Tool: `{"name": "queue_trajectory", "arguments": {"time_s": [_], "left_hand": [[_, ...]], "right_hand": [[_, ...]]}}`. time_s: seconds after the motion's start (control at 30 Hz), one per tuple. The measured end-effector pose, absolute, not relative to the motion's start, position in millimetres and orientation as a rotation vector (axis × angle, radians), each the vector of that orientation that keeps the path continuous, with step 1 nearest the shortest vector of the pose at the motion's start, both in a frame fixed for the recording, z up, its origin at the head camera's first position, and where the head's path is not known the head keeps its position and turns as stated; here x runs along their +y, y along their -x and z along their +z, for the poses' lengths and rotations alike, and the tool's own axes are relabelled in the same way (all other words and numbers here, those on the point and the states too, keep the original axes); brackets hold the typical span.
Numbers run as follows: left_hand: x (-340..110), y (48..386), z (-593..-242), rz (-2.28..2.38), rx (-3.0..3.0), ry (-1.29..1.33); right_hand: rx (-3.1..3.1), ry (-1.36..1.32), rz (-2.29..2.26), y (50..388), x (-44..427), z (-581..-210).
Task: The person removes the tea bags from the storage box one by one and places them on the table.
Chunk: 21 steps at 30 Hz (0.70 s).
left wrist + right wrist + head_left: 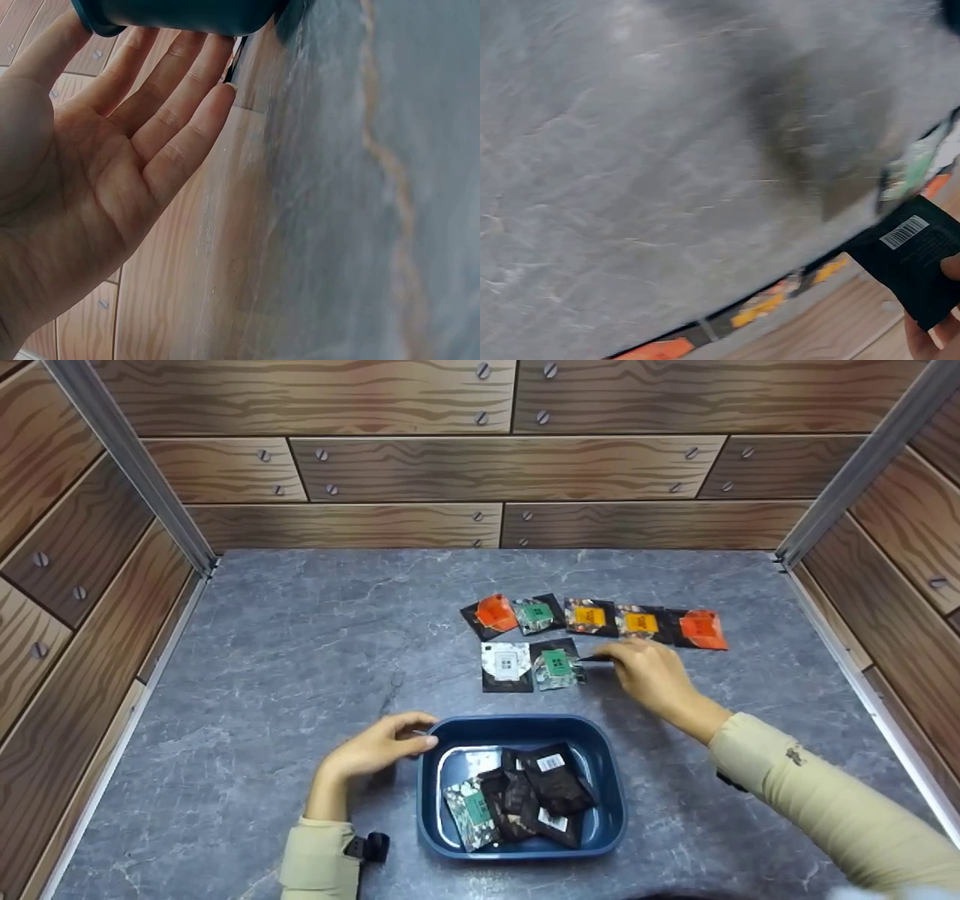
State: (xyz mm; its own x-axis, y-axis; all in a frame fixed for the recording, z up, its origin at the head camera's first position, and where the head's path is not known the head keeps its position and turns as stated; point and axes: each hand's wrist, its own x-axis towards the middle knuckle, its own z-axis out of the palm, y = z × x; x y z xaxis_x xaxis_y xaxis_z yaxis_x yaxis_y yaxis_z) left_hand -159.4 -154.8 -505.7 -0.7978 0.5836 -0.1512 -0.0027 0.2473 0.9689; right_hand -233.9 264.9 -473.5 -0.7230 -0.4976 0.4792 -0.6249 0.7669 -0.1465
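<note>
My right hand (646, 671) pinches a dark packet (911, 255) whose barcode side shows in the right wrist view; in the head view it is seen edge-on, just right of a green-labelled packet (556, 664). A white-labelled packet (506, 666) lies left of that one. My left hand (379, 748) touches the upper left corner of a blue bin (426, 810), thumb at the rim. From the left wrist view, the left fingers (176, 112) extend against the bin's side. Inside the bin lie several dark packets (555, 787) and a green-labelled one (472, 814).
Behind the two packets runs a row of several more, with orange (495, 613), green (535, 615) and yellow labels (589, 616). Wood-patterned walls (495, 469) with metal corner posts (135, 465) enclose the grey marbled table (300, 637) at the back and sides.
</note>
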Motion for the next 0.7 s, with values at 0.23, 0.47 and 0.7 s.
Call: {"name": "queue_trajectory", "arguments": {"time_s": [0.23, 0.47, 0.7], "left_hand": [[-155, 158, -507, 1.574, 2.042, -0.53], [-155, 159, -508, 1.571, 2.043, -0.533], [-156, 160, -507, 1.565, 2.056, -0.549]], "right_hand": [[-2.566, -0.841, 0.338, 243, 277, -491], [-2.652, -0.88, 0.339, 242, 282, -501], [-2.749, -0.904, 0.316, 243, 284, -505]]}}
